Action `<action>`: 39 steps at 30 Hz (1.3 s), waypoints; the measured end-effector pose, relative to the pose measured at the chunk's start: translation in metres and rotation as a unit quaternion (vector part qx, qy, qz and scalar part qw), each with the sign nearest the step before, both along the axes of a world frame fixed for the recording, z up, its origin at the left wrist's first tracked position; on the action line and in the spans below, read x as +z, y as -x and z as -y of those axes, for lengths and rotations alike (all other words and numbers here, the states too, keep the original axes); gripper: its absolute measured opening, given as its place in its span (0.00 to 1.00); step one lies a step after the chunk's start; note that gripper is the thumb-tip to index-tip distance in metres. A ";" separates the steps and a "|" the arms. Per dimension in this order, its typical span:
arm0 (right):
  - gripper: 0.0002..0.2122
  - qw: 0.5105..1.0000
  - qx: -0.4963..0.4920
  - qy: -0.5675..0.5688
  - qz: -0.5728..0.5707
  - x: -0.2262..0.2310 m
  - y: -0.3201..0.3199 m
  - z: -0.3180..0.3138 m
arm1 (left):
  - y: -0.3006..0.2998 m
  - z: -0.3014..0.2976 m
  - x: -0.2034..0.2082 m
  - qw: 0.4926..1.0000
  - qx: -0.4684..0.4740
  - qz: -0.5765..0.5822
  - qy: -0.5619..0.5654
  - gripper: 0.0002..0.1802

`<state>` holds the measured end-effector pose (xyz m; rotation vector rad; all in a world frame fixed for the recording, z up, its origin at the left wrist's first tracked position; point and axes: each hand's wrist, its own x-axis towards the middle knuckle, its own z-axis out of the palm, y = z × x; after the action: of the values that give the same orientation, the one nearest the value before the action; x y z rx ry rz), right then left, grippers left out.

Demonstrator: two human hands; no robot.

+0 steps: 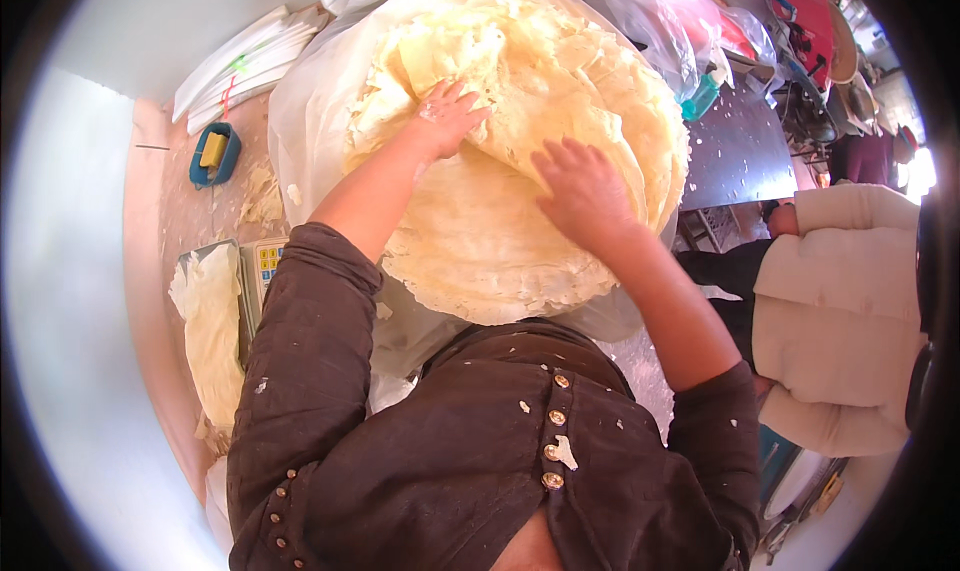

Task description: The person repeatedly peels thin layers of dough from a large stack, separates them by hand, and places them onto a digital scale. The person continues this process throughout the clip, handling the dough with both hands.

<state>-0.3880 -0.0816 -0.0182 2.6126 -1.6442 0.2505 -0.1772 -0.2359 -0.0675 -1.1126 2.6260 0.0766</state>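
Note:
A big round pile of thin, pale yellow flatbread sheets point(470, 241) lies in front of me on clear plastic. Its far half is crumpled and torn into loose layers, while the near part is flatter with a ragged rim. On the left of the pile rests my left hand point(447, 121), fingers stretched out over the crumpled sheets, with white flecks on its back. My right hand point(588, 193), slightly blurred, is over the right side of the pile with its fingers extended. Neither hand shows anything gripped. What lies beneath the palms is hidden.
Left of the pile are a blue basket point(215, 155) with a yellow block, stacked white bags point(250, 61) and a scale point(262, 261) beside folded flatbread point(212, 336). A teal bottle point(703, 96) and dark table point(740, 146) stand right. A person in a beige jacket point(835, 311) is close by.

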 end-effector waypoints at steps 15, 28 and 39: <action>0.13 0.986 -0.141 -0.086 0.037 0.148 0.122 0.044 | -0.019 0.036 0.042 0.949 -0.011 -0.182 0.258 0.26; 0.15 0.959 -0.013 0.283 0.003 0.269 0.166 0.053 | -0.068 0.021 0.260 0.813 0.015 -0.402 0.421 0.07; 0.39 0.974 0.120 -0.137 0.134 0.004 0.003 -0.050 | -0.012 -0.178 0.118 0.983 -0.153 -0.094 0.029 0.02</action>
<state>-0.3911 -0.0315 -0.0137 3.1130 -1.5249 0.4308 -0.1656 -0.0576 0.0509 -0.7373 2.9536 0.0423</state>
